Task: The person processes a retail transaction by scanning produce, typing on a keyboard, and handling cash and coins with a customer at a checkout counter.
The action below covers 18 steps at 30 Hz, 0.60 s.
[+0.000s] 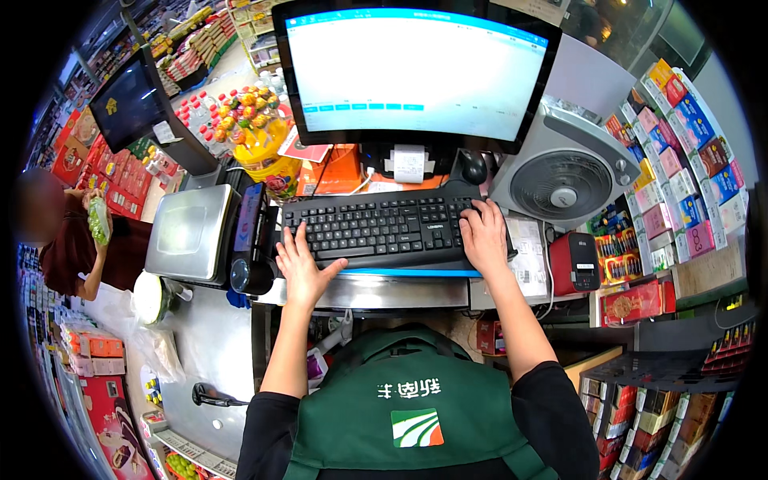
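A black keyboard [366, 234] lies across the counter in front of me. My left hand [305, 264] rests at its left end, fingers spread over the edge keys and thumb at the front edge. Over the number pad at the other end is my right hand [485, 234], palm down, with bent fingers that hide some keys. Neither hand holds anything. Behind the keyboard stands a lit monitor [414, 72] showing a mostly white screen. A printed receipt [409, 164] hangs below it, and a black mouse [473, 166] sits to the right.
Left are a metal-topped scale [191, 231], a dark scanner stand [243, 273], a cut melon [150, 298] and a handheld scanner [213, 396]. A person [90, 252] there holds bagged green produce [99, 221]. A box fan [561, 174] and red label printer [574, 264] stand right.
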Tool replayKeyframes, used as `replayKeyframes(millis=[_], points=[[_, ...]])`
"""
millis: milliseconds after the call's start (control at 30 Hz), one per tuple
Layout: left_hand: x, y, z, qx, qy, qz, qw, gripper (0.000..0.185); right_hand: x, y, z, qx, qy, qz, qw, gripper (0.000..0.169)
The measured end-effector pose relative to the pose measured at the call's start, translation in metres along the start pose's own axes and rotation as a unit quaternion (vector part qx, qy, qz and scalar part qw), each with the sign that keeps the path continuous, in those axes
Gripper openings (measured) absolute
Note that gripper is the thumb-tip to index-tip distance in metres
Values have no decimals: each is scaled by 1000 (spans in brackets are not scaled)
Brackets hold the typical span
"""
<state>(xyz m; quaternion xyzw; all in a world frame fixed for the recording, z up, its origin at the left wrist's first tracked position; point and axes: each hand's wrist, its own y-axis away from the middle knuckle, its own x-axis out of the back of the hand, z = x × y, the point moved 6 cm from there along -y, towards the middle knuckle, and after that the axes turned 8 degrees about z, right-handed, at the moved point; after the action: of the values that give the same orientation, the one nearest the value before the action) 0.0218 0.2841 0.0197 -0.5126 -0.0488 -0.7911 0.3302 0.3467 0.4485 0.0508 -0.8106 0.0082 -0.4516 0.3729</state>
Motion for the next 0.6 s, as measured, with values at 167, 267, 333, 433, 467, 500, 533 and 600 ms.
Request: replayKeyframes(millis=[167, 267, 333, 433, 467, 500, 533, 600], points=[[-1, 0, -4, 9, -1, -6, 1000, 117, 16, 3, 3, -7, -25, 43, 999, 14], [-2, 1, -4, 13, 1, -9, 1000, 118, 24, 38, 22, -59, -38, 28, 997, 14], [-3, 2, -5, 12, 2, -7, 1000, 118, 19, 53, 28, -111, -70, -30, 991, 14], [0, 0, -2, 16, -1, -17, 1000, 117, 19, 53, 31, -113, -61, -35, 991, 17], [1, 2, -1, 20, -3, -24, 1000, 118, 18, 56, 32, -123, -72, -33, 989, 19], [1, 1, 1, 22, -3, -30, 999, 118, 18, 57, 32, -133, -80, -20, 988, 20], [1, 1, 0, 24, -2, -33, 999, 118, 16, 60, 31, -143, -88, -7, 986, 21], [1, 1, -1, 27, 2, -32, 999, 117, 15, 64, 29, -151, -98, 9, 984, 24]])
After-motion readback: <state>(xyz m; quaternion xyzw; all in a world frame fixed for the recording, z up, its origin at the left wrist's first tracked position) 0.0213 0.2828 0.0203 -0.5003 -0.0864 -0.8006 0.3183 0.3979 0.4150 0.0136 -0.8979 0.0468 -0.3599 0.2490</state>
